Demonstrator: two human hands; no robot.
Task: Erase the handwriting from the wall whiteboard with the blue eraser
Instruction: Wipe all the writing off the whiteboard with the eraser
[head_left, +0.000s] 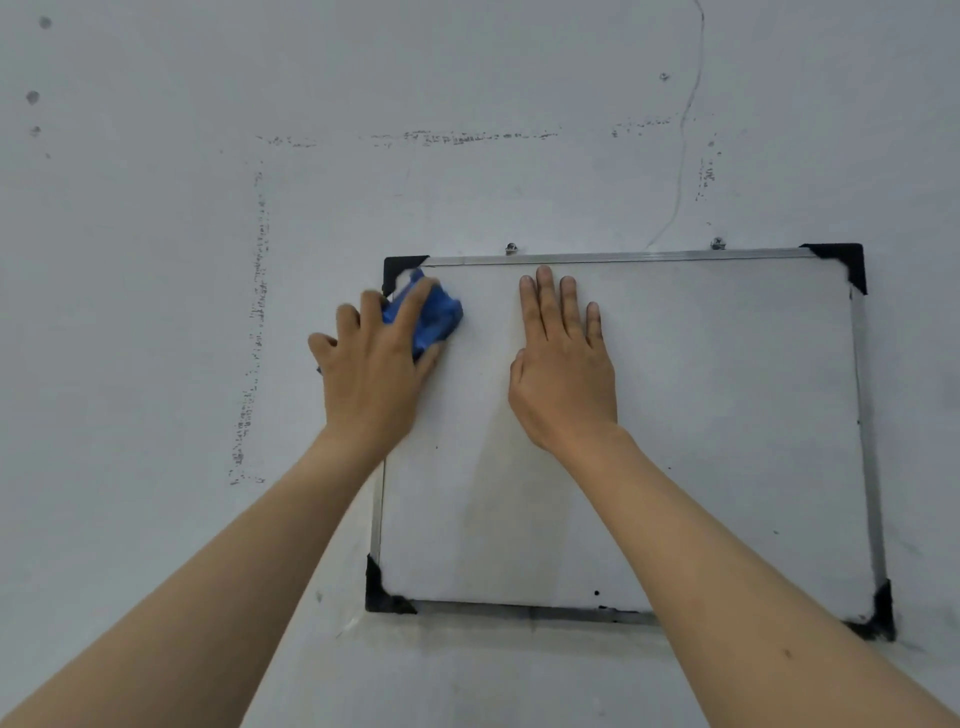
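At the upper left corner of the whiteboard (675, 441), the blue eraser (436, 314) sits under the left hand (376, 374), its blue body showing between the curled forefinger above and the thumb below, which together grip it against the board surface just beside the black corner cap (399, 267). Further along the whiteboard's top edge, near the eraser but apart from it, the right hand (563, 376) lies flat on the board with fingers (545, 296) straight and close together, holding nothing.
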